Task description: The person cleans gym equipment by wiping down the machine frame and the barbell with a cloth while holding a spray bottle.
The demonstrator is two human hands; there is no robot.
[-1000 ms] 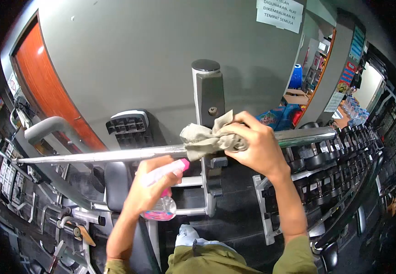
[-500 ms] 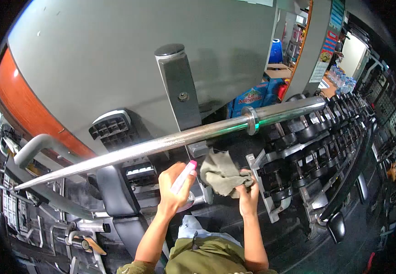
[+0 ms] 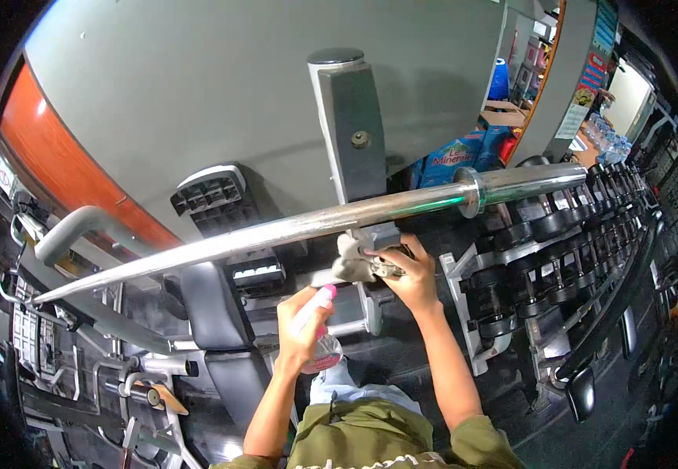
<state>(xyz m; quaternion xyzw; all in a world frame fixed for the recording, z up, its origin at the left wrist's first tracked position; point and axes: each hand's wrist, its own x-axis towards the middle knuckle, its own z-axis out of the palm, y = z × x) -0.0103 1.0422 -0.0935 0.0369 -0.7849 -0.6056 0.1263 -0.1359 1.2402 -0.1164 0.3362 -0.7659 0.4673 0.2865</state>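
Note:
A long metal barbell runs across the view, its thick sleeve and collar at the right. Below its middle, my left hand is wrapped round a clear spray bottle with a pink and white top. My right hand grips a crumpled grey-beige cloth just under the bar, beside the rack upright's lower part. Whether the cloth touches the bar or the rack part is hard to tell.
A grey rack upright stands behind the bar. Dumbbells fill a rack at the right. A black padded bench and other machines are at the left. Blue boxes sit by the wall, near an orange door.
The cloth came off the bar and dropped below it, then rose a little towards the rack upright in my right hand. The spray bottle stays in my left hand. The view has shifted.

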